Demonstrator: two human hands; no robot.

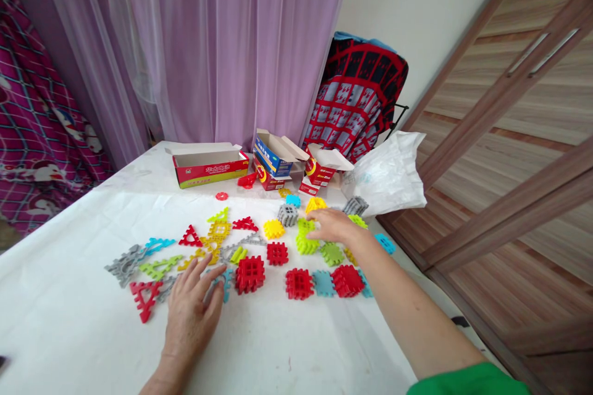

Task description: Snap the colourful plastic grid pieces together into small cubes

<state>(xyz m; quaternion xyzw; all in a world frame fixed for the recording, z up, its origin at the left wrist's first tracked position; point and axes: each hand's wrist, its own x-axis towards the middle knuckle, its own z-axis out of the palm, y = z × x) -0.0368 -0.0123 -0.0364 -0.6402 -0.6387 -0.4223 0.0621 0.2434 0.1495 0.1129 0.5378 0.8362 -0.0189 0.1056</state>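
My left hand (pixel 193 302) is over the left part of the white table, fingers spread, holding nothing. Its fingertips are beside a light blue toy building piece (pixel 227 284) and yellow pieces (pixel 210 248), partly covering them. Farther right, my right hand (pixel 334 225) has its thumb and fingers around the edge of a lime green building block (pixel 304 226), at a lime green pile. Yellow pieces (pixel 315 203) lie just behind that hand. Red window-patterned stacks (pixel 250 274) sit between the hands, with another red stack (pixel 299 284) nearer the right forearm.
Open cardboard boxes stand at the back: a long red one (pixel 210 169), a blue one (pixel 273 157) on a red one, and more red ones (pixel 319 166). A white plastic bag (pixel 389 175) lies back right. Triangular and grey pieces (pixel 126 265) are scattered left. A wooden wardrobe (pixel 509 197) borders the right.
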